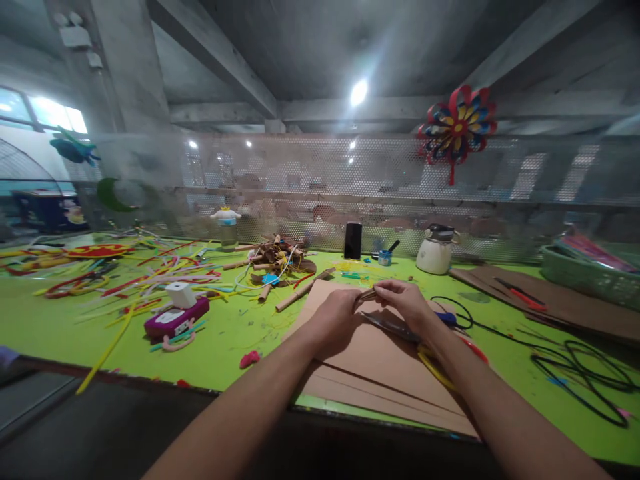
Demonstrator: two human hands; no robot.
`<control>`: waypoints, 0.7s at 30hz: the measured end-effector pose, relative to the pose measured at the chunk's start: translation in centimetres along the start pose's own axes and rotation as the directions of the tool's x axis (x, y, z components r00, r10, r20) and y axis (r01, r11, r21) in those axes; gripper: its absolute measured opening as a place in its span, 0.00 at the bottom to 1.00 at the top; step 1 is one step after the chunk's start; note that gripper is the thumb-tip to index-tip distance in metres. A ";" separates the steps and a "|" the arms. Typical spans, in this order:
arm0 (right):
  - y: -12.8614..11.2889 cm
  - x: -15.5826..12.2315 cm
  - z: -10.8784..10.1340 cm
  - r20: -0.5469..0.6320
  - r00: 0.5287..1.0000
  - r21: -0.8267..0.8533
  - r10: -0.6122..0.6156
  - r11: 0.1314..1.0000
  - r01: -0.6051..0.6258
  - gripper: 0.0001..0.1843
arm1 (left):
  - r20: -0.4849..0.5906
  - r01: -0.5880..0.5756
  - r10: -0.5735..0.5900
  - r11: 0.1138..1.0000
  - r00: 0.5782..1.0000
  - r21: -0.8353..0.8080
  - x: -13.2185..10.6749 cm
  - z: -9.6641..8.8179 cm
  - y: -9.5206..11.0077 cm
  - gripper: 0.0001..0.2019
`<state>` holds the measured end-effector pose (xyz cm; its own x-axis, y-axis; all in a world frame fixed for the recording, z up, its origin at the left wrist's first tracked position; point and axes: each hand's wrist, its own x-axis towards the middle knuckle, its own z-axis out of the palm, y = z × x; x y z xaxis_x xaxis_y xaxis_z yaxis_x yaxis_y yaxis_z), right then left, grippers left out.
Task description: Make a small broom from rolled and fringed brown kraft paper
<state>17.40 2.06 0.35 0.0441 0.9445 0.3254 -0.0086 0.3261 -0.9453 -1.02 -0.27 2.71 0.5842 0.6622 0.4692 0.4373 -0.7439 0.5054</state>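
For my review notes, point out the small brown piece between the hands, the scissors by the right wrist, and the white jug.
Brown piece [369,293]: head view, on its exposed middle.
Scissors [391,326]: head view, on the blades.
White jug [433,257]: head view, on its body.

The left hand [340,313] and right hand [405,303] cover most of a brown strip [369,293], too small to make out. The right forearm [500,400] hides part of the scissors [393,327] and, at their 3 o'clock, one end of a blue object [445,319]. Both that and the left forearm [257,407] run off the bottom edge. The basket [575,277] is cut off at 3 o'clock. Shapes behind the mesh [300,180], at 12 o'clock, are blurred.
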 end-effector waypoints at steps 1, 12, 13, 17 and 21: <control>0.0 0.0 0.0 -0.005 1.000 0.005 0.004 1.000 -0.004 0.20 | -0.014 -0.002 0.002 1.000 1.000 0.013 0.0 0.1 -0.3 0.16; 0.2 0.4 -0.6 0.079 0.958 -0.441 -0.277 0.852 0.283 0.29 | -0.073 -0.020 0.026 0.997 0.997 0.078 0.0 -0.1 -0.6 0.12; 0.3 0.4 -0.5 0.088 0.954 -0.452 -0.287 0.842 0.295 0.26 | -0.072 -0.019 0.025 0.997 0.997 0.078 0.0 -0.1 -0.6 0.12; 0.5 0.4 -0.3 0.123 0.962 -0.423 -0.244 0.864 0.273 0.10 | -0.074 -0.007 0.015 0.994 0.997 0.113 0.2 -0.1 -0.9 0.07; 0.2 0.2 -0.4 0.155 0.954 -0.398 -0.257 0.867 0.298 0.10 | -0.098 0.013 -0.001 0.993 0.995 0.117 0.1 -0.1 -1.5 0.04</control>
<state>17.83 2.29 0.26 -0.1105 0.8232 0.5568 0.4035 0.5492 -0.7318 -1.63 0.91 2.08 0.5138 0.6687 0.5374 0.5215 -0.7409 0.4233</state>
